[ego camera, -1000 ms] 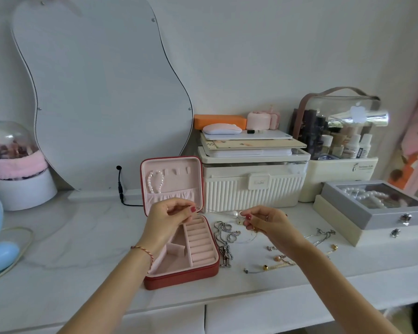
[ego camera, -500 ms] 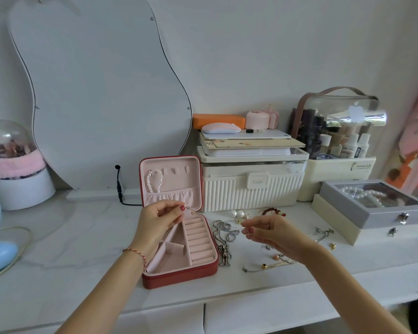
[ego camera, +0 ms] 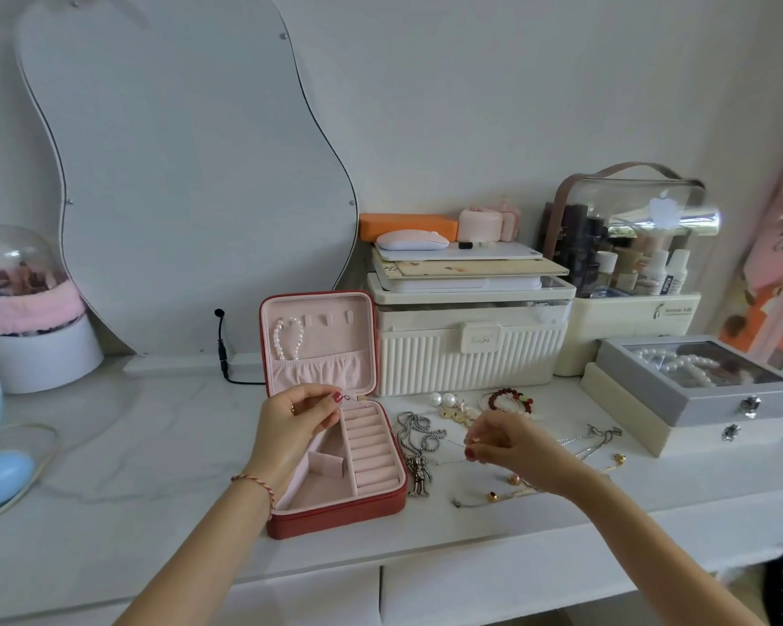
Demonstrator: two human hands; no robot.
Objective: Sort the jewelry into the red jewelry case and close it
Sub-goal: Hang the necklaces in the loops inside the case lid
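Observation:
The red jewelry case [ego camera: 335,519] stands open on the white table, its pink lid upright with a pearl bracelet [ego camera: 288,338] hung inside. My left hand [ego camera: 292,426] hovers over the case's tray and pinches the clasp end of a thin chain [ego camera: 347,398]. My right hand [ego camera: 500,442] is to the right of the case, fingers pinched on the chain's other end, which is barely visible. Loose jewelry lies around it: a silver chain necklace [ego camera: 419,433], pearl earrings [ego camera: 441,399], a red bead bracelet [ego camera: 509,399], gold beads [ego camera: 493,495].
A ribbed cream storage box [ego camera: 466,359] stands right behind the jewelry. A grey box with pearls [ego camera: 697,395] sits at the right on a cream box. A clear cosmetics organiser [ego camera: 629,246] is behind. A curvy mirror [ego camera: 177,173] and black cable [ego camera: 222,354] stand left.
My left hand stayed over the case with the chain's clasp. My right hand dropped lower and to the right, uncovering the pearl earrings and red bead bracelet behind it.

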